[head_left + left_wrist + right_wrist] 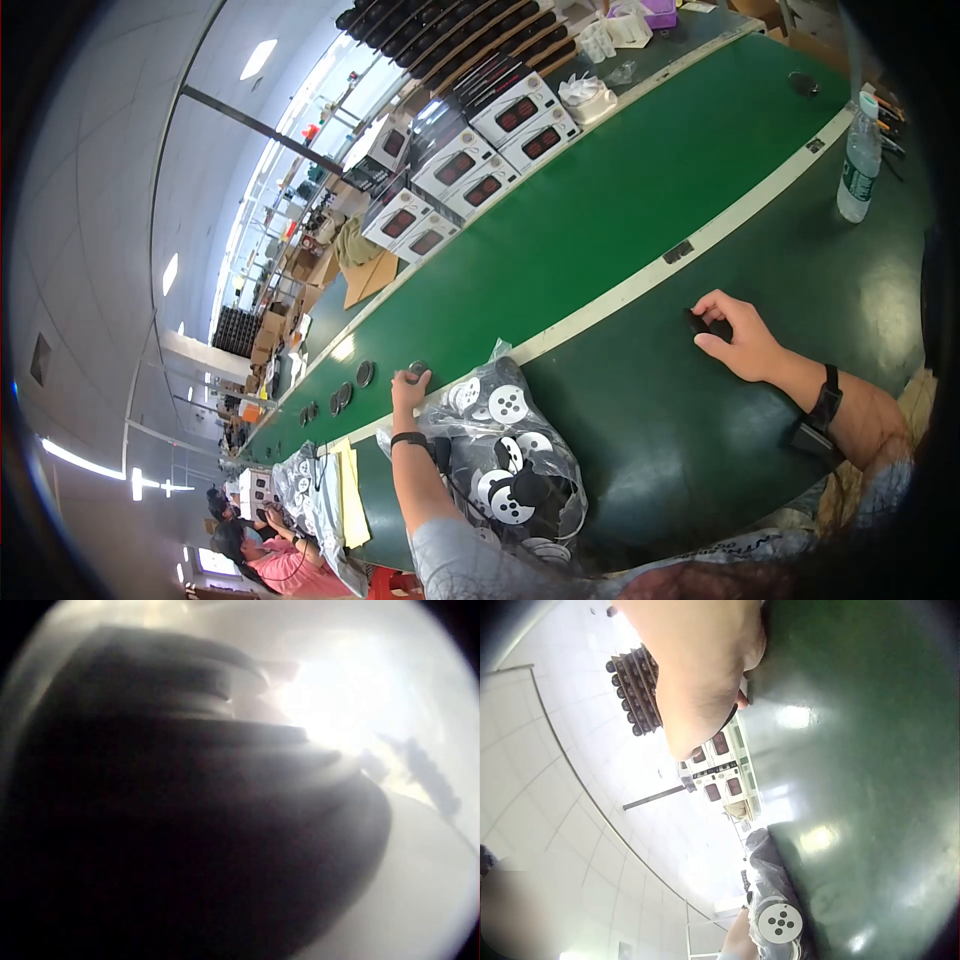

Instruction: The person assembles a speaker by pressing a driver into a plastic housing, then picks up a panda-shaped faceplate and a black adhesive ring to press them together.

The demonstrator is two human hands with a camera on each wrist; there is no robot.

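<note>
In the head view the left hand (410, 388) reaches over the green belt (560, 230) and has its fingers on a dark round piece (418, 369). Below that arm lies a clear plastic bag (560, 450) of white discs with black dots and black parts. The right hand (740, 338), over the dark green table at the right, grips a small black piece (697, 322) between thumb and fingers. In the right wrist view the right hand (705, 667) mostly hides that piece. The left wrist view is dark and blurred.
More dark round pieces (365, 374) lie along the belt. Stacked printed boxes (455, 165) stand beyond it. A water bottle (859, 165) stands at the right. Another bag and yellow sheets (352, 495) lie left of the arm; a person in pink (290, 565) sits farther down.
</note>
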